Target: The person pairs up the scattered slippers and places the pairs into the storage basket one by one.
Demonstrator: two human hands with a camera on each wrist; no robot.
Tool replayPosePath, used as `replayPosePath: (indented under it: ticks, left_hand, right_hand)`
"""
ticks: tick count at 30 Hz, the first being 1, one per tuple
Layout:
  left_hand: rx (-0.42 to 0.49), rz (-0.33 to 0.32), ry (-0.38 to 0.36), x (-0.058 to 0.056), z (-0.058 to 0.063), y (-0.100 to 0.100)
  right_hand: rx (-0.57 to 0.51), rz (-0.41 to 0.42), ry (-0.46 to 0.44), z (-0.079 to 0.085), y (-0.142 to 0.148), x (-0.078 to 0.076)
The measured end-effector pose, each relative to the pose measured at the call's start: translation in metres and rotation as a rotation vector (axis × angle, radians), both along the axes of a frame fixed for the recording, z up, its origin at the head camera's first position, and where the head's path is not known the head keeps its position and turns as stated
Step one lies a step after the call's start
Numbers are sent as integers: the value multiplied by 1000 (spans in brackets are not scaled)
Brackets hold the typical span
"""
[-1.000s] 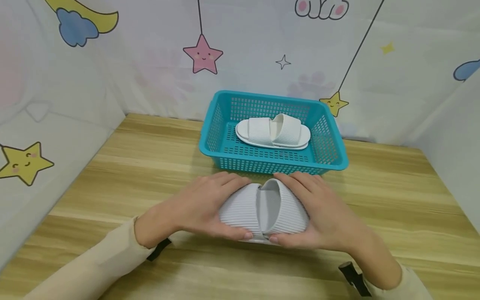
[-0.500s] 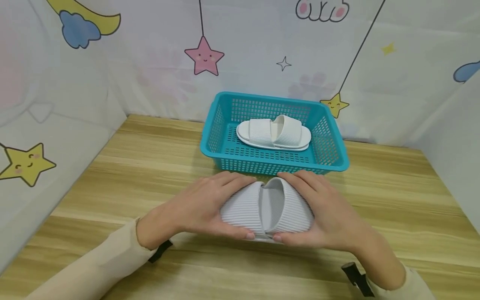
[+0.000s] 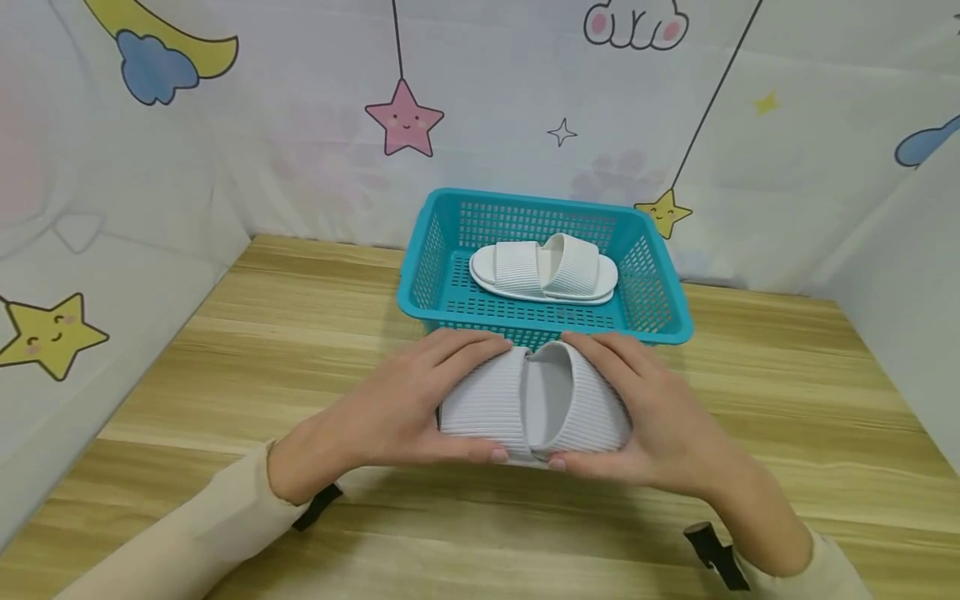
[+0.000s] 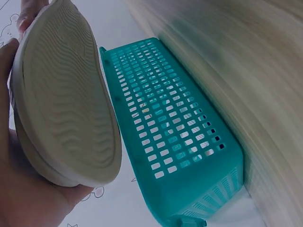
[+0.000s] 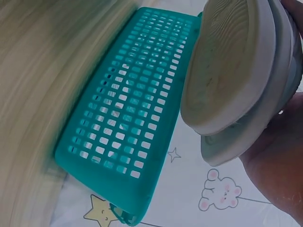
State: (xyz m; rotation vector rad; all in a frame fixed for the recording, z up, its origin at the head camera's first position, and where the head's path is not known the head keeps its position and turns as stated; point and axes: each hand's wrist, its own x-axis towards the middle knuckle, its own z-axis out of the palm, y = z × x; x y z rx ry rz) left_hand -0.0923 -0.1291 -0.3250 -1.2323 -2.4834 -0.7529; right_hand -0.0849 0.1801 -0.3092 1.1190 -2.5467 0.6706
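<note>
A pair of light grey slide slippers point(image 3: 483, 404) with ribbed straps is held up in front of the basket, one seemingly nested against the other. My left hand point(image 3: 393, 408) grips one end, thumb along the near side and fingers over the far side. At the other end, my right hand point(image 3: 667, 412) grips in the same way. In the left wrist view a wavy-patterned sole point(image 4: 68, 94) faces the camera, while the right wrist view shows two stacked soles point(image 5: 232, 71). The slippers are clear of the table, close to the basket's near wall.
A turquoise perforated basket point(image 3: 416, 287) stands at the back of the wood-grain table point(image 3: 247, 333). Inside it lie white slippers point(image 3: 517, 271), straps up. Behind rises a white backdrop point(image 3: 495, 92) printed with stars, and similar sheets flank both sides.
Both hands have lifted the slippers slightly and moved them toward the basket, so they now overlap its lower front in the head view. The grip is the same.
</note>
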Motion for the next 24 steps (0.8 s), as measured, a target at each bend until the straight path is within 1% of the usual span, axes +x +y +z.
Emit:
replayPosePath:
  ticks: [3, 7, 10, 14, 17, 20, 24]
  left_hand:
    - [19, 8, 13, -3, 1, -1]
    - [23, 36, 1, -7, 2, -5]
    - [47, 66, -34, -10, 2, -10]
    - [94, 146, -82, -14, 2, -17]
    - [106, 212, -120, -17, 2, -22]
    - [114, 241, -159, -20, 3, -25]
    - [117, 267, -182, -21, 5, -27]
  right_hand:
    - [-25, -3, -3, 1, 2, -2]
    - [-41, -16, -3, 4, 7, -4]
    - [-51, -33, -3, 8, 11, -6]
    - [-63, -55, 7, 14, 16, -11]
    - [-70, -72, 13, 18, 20, -14]
    - [-78, -80, 16, 22, 23, -17]
    - [-77, -90, 27, 26, 26, -22]
